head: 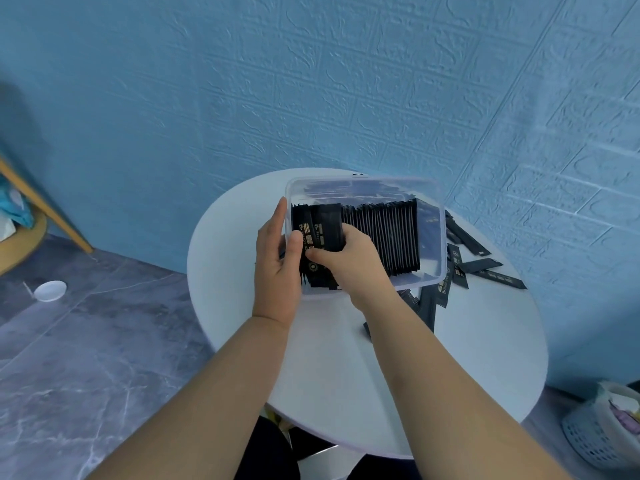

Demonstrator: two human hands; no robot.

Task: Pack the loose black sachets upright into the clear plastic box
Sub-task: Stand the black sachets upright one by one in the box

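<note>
A clear plastic box (431, 202) stands on the round white table (346, 375), tilted toward me. A row of black sachets (384, 233) stands upright inside it. My left hand (277, 268) grips the box's left wall, thumb inside the rim and fingers outside. My right hand (349, 261) reaches into the left end of the box and holds a small bunch of black sachets (320, 233) with gold print. Several loose black sachets (485, 268) lie on the table to the right of the box and by its near right corner.
A blue textured wall stands right behind the table. On the grey floor are a white lid-like dish (50, 291) at left and a white mesh basket (602, 427) at lower right. A wooden stand leg (45, 209) shows at far left.
</note>
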